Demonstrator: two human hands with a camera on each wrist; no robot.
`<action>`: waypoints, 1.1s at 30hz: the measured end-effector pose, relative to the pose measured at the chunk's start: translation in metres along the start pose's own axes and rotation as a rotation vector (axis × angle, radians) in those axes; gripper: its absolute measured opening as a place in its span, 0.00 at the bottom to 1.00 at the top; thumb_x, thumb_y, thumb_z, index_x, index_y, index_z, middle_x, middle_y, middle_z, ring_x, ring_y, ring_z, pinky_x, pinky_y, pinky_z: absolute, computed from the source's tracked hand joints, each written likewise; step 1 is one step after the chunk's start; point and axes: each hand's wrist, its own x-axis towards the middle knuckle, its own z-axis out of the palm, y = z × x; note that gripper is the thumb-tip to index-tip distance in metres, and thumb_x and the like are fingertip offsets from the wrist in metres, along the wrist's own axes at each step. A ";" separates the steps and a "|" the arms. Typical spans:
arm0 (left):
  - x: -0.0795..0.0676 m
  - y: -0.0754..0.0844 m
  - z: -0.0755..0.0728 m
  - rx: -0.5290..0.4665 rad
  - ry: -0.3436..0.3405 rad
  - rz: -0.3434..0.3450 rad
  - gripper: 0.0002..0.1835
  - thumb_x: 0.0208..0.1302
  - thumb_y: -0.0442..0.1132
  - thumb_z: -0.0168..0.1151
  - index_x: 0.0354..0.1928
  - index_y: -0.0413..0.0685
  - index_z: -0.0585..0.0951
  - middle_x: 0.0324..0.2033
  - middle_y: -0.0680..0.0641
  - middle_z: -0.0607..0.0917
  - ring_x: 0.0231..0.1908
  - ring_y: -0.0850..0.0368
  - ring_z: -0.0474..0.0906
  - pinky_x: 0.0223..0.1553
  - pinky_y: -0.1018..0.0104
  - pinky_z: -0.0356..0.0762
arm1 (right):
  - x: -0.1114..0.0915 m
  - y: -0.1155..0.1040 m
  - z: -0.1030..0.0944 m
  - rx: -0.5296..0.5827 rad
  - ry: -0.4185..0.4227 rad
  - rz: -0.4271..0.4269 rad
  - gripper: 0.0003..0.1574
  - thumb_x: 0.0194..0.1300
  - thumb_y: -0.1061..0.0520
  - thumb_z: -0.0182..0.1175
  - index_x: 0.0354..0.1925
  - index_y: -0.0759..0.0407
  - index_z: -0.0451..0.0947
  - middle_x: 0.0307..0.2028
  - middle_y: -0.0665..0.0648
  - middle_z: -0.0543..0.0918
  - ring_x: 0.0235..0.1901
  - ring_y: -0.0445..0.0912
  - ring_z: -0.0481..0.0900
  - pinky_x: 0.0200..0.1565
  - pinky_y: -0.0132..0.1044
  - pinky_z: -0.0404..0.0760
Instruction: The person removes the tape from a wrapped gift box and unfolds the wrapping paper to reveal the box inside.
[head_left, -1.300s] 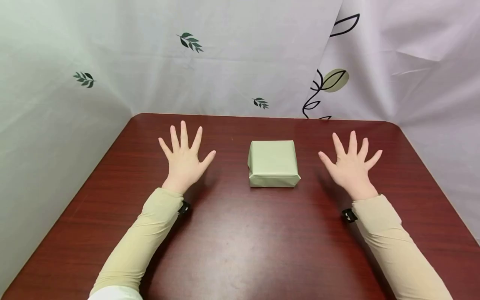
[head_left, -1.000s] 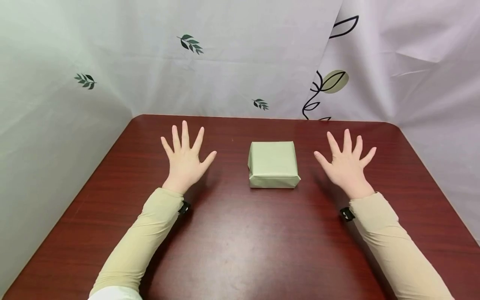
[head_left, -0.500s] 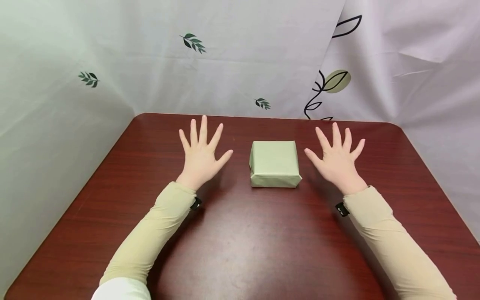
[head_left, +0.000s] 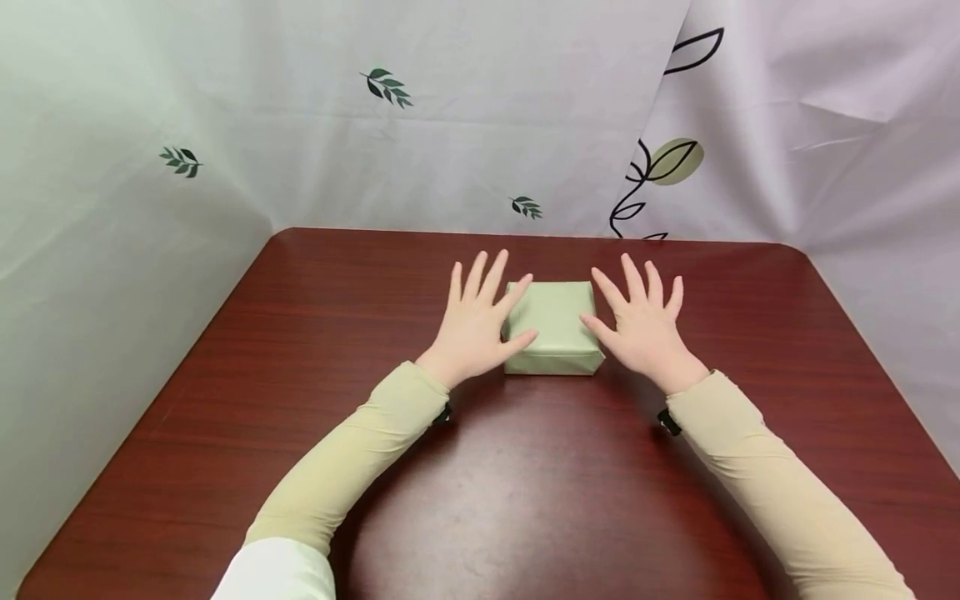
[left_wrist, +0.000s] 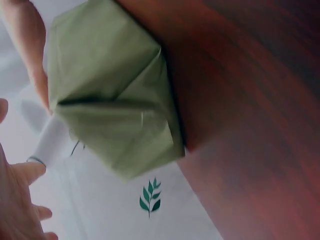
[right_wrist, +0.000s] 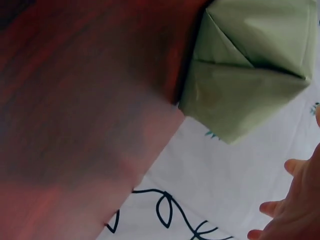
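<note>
A small box wrapped in pale green paper (head_left: 553, 321) sits on the dark red table, its folded end flaps showing in the left wrist view (left_wrist: 115, 120) and the right wrist view (right_wrist: 240, 100). My left hand (head_left: 472, 325) is spread at the box's left side, thumb and index finger overlapping its left edge in the head view. On the other side, my right hand (head_left: 645, 329) has its fingers fanned out, with the thumb tip right at the box's right edge. Neither hand curls round the box.
The glossy wood-grain table (head_left: 480, 500) has rounded far corners. White curtains (head_left: 480, 108) printed with leaves hang behind it and along both sides. A black band (head_left: 669, 422) shows at the right cuff.
Both hands have moved inward from either side to the box, the left one travelling farther to the right. The fingers stay spread and the box has stayed in place.
</note>
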 end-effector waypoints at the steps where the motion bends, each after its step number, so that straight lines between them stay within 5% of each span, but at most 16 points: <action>1: 0.001 0.002 0.002 -0.004 -0.012 0.021 0.38 0.63 0.66 0.48 0.72 0.62 0.58 0.74 0.41 0.46 0.73 0.41 0.36 0.69 0.39 0.33 | -0.001 -0.001 0.001 -0.003 -0.003 -0.015 0.43 0.65 0.36 0.51 0.72 0.49 0.54 0.72 0.67 0.45 0.70 0.68 0.37 0.61 0.71 0.29; 11: -0.002 0.001 0.014 -0.010 -0.182 0.144 0.39 0.61 0.68 0.50 0.71 0.61 0.60 0.73 0.39 0.50 0.73 0.42 0.43 0.69 0.43 0.46 | -0.007 -0.004 0.013 -0.048 -0.053 -0.175 0.41 0.64 0.37 0.53 0.70 0.52 0.60 0.71 0.69 0.50 0.68 0.69 0.48 0.65 0.64 0.45; 17: -0.005 -0.007 0.016 -0.046 -0.287 0.279 0.45 0.59 0.58 0.62 0.73 0.53 0.55 0.73 0.39 0.50 0.73 0.44 0.45 0.69 0.46 0.49 | -0.010 -0.004 0.015 -0.056 -0.082 -0.262 0.43 0.62 0.37 0.57 0.68 0.55 0.61 0.69 0.71 0.54 0.65 0.68 0.55 0.65 0.60 0.55; 27: -0.007 -0.009 0.016 -0.041 -0.203 0.400 0.44 0.53 0.42 0.72 0.70 0.43 0.61 0.69 0.35 0.59 0.70 0.40 0.55 0.69 0.53 0.55 | -0.011 -0.002 0.014 0.060 -0.169 -0.294 0.51 0.50 0.52 0.72 0.68 0.57 0.61 0.69 0.71 0.53 0.63 0.68 0.60 0.55 0.59 0.70; 33: -0.007 -0.005 0.017 -0.023 -0.198 0.446 0.44 0.51 0.35 0.72 0.69 0.41 0.61 0.68 0.34 0.61 0.69 0.37 0.56 0.68 0.54 0.56 | -0.011 -0.002 0.016 0.186 -0.201 -0.292 0.53 0.44 0.62 0.74 0.67 0.61 0.60 0.68 0.73 0.49 0.60 0.72 0.60 0.53 0.59 0.70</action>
